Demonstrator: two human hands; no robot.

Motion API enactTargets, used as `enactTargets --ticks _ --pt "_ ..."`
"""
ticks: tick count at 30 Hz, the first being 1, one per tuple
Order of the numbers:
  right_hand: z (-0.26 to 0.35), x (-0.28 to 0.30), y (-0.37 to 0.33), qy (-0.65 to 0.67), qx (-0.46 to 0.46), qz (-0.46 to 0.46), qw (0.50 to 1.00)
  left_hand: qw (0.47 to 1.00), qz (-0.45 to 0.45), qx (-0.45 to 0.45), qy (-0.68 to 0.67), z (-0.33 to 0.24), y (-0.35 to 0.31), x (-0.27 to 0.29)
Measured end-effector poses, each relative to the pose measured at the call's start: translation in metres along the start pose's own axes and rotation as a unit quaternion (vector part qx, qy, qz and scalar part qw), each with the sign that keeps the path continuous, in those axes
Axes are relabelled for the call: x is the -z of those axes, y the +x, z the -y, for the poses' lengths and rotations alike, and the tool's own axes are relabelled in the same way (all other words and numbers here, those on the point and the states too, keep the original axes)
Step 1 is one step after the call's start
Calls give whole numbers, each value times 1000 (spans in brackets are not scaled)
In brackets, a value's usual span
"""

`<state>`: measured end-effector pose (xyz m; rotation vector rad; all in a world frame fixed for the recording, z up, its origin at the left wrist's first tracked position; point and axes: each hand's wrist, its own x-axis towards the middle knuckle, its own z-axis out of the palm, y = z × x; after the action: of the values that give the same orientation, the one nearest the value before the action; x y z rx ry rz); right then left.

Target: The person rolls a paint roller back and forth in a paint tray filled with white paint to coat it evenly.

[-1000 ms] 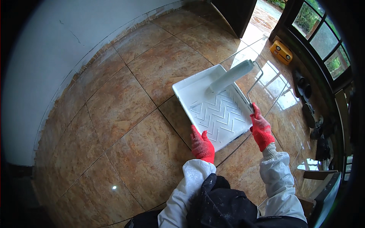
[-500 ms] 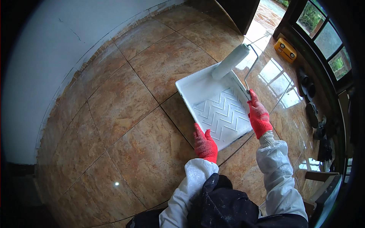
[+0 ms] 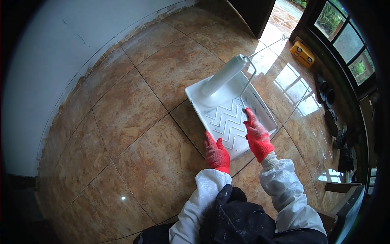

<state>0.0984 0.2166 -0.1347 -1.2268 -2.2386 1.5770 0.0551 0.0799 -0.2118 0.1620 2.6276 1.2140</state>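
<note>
A white paint tray [image 3: 227, 122] with a ridged zigzag slope lies on the floor, its deep end away from me. White paint wets the deep end. My left hand [image 3: 217, 154], in a red glove, is closed on the tray's near left edge, thumb raised on the inner side. My right hand [image 3: 259, 136], also red-gloved, grips the handle of a paint roller [image 3: 224, 75], index finger stretched along it. The handle is mostly hidden by the glove. The roller's white sleeve stands tilted, its lower left end in the deep end and its other end raised.
Glossy brown tiles [image 3: 134, 122] make up the floor. A white wall [image 3: 48, 73] curves along the left. At the right are a yellow box-like thing [image 3: 302, 54], several dark shoes [image 3: 331, 122] and a window [image 3: 348, 40]. A dark door [image 3: 254, 14] stands open at the back.
My right hand has moved left over the tray with the roller. The sleeve has shifted left and toward me, further over the deep end. My left hand stays at the tray's edge.
</note>
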Motion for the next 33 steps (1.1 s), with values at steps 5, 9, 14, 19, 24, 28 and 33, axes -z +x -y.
enactTargets --ticks 5,9,14,19,24,28,33 --pt "1 -11 -16 -10 46 32 998 996 -74 -48 34 12 1 -10" --pt "4 -2 -28 -35 15 42 998 995 -81 -46 42 15 2 -12" --pt "-22 24 -33 -13 27 3 1000 998 -42 -23 28 7 -1 -8" --pt "-26 49 -17 -35 -3 -61 998 1000 -10 -7 7 5 1 0" --pt "-22 52 5 -16 -8 -112 994 1000 0 4 16 1 -1 -2" --pt "-9 25 4 40 -48 -67 996 996 -60 -48 36 9 1 -5" --pt "-13 2 -12 32 -52 -3 998 1000 9 -3 -5 0 0 -1"
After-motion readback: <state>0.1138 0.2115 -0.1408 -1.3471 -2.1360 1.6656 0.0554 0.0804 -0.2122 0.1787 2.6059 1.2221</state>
